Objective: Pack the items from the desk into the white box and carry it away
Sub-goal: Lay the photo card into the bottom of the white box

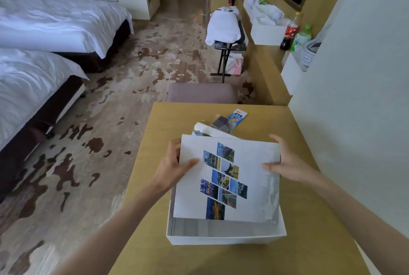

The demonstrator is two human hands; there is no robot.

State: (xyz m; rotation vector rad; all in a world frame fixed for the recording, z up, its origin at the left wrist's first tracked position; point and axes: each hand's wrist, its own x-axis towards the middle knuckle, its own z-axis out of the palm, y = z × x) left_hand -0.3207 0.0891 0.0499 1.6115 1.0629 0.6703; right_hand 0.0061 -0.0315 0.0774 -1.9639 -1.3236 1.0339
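White paper with a patch of small photos on it: I have the sheet (254,186) held nearly flat over the white box (225,240), which sits on the counter (155,219). My left hand (174,164) pinches the sheet's left edge, thumb on top. My right hand (285,161) pinches the right edge, so both hands are clamped on it, well apart. I judge it light and thin, apt to sag or crease. Its glossy right side looks slippery, so a two-edge hold suits it. A blue packet (238,117) and other small items lie beyond the box, not yet packed.
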